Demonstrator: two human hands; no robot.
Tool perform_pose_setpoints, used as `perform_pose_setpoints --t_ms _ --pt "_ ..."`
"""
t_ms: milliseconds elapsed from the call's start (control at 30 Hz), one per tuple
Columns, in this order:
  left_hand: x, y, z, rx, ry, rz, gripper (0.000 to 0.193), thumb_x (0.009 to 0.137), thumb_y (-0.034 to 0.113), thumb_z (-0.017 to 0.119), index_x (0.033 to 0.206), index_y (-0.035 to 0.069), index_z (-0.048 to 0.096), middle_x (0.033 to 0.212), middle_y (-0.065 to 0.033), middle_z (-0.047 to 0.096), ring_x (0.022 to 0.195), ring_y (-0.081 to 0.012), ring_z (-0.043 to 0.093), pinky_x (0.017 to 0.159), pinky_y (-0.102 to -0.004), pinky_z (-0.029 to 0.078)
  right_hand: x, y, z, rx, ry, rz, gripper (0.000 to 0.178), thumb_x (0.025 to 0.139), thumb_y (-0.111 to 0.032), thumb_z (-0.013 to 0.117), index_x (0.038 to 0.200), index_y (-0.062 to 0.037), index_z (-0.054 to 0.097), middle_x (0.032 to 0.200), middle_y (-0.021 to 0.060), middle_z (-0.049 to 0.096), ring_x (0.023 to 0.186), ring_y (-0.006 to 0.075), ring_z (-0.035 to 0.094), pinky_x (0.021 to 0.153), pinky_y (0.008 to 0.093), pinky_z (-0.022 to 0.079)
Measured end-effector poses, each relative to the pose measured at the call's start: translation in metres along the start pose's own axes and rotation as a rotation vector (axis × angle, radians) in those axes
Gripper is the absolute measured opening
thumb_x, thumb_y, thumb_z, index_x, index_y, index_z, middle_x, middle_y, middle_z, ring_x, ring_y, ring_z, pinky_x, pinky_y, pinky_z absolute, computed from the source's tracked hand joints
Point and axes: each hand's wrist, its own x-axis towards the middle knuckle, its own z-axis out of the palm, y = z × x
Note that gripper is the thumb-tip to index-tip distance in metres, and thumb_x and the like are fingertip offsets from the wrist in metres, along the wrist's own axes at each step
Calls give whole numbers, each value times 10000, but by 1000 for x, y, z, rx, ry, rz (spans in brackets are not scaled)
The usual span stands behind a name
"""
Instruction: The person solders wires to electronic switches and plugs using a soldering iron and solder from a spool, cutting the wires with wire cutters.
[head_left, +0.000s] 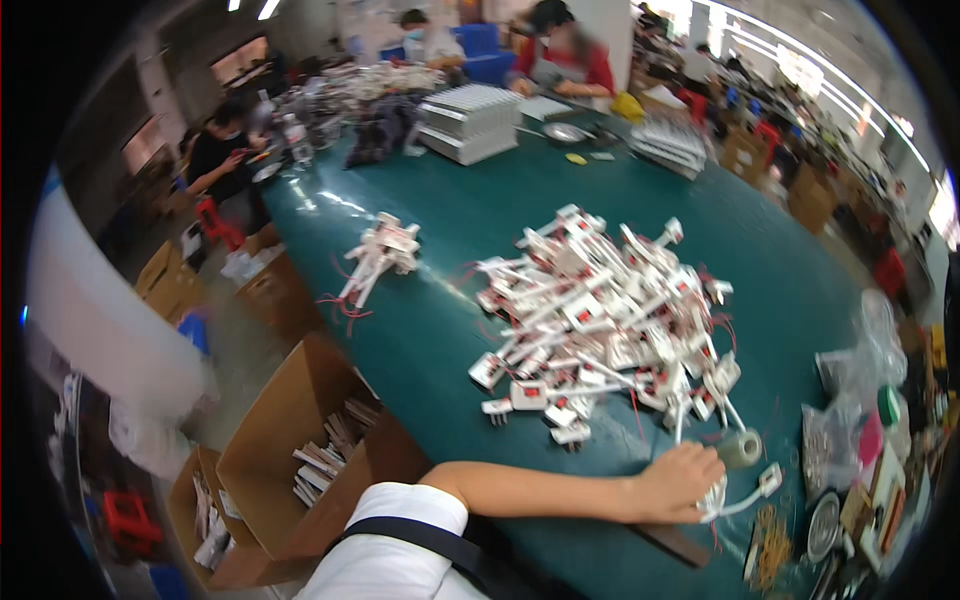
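Note:
My left arm reaches across to the right. My left hand (682, 484) is closed on a white cable (716, 502) at the table's near right. A small white box-like end (769, 479) sits on the cable beside the fingers. Just beyond the hand is a large heap of white parts (600, 320), small housings with white stems, red bits and thin red wires. A roll of clear tape (740, 449) stands right next to my fingers. Below my hand lies a dark flat bar (672, 546). My right hand is not in view.
A smaller pile of the white parts (385, 248) lies left on the green table (450, 360). Open cardboard boxes (275, 450) stand at its left edge. Rubber bands (770, 548) and plastic bags (850, 400) are at right. Stacked white trays (468, 122) and people are at the far side.

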Motion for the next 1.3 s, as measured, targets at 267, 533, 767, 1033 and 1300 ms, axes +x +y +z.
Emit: perform_pose_setpoints --t_ms 267,533,767,1033,1300 --pt "24 -42 -19 -375 -384 251 469 721 217 744 1137 67 590 1097 -125 605 1047 -320 566 909 -406 435 6 -1 16 985 -83 376 400 829 -97 529 1155 91 396 985 155 450 875 158 440 482 190 416" --pt "60 -44 -20 -467 -649 338 522 744 151 712 1238 87 558 1214 -78 595 1082 -265 549 966 -394 387 -6 -10 41 1114 -219 458 597 790 -76 591 1308 84 341 922 156 488 889 186 444 429 185 441" --pt "39 -26 -28 -338 -501 186 564 709 163 715 1232 49 537 1175 -120 589 1113 -284 533 974 -384 395 1 -9 45 1014 -194 553 680 748 -128 625 1321 93 332 840 150 511 776 189 472 423 187 456" --pt "-17 1 -14 -216 -1 -194 328 654 51 779 940 50 620 951 -79 608 876 -242 561 793 -339 440 13 2 52 1014 -314 629 875 731 -115 630 1435 89 152 781 150 508 703 188 480 377 203 455" --pt "-27 -1 -6 -107 42 -234 147 717 29 728 853 70 688 986 -44 642 934 -231 580 854 -363 402 24 8 65 1054 -381 681 815 738 -133 635 1406 79 219 786 129 504 713 187 478 464 230 500"
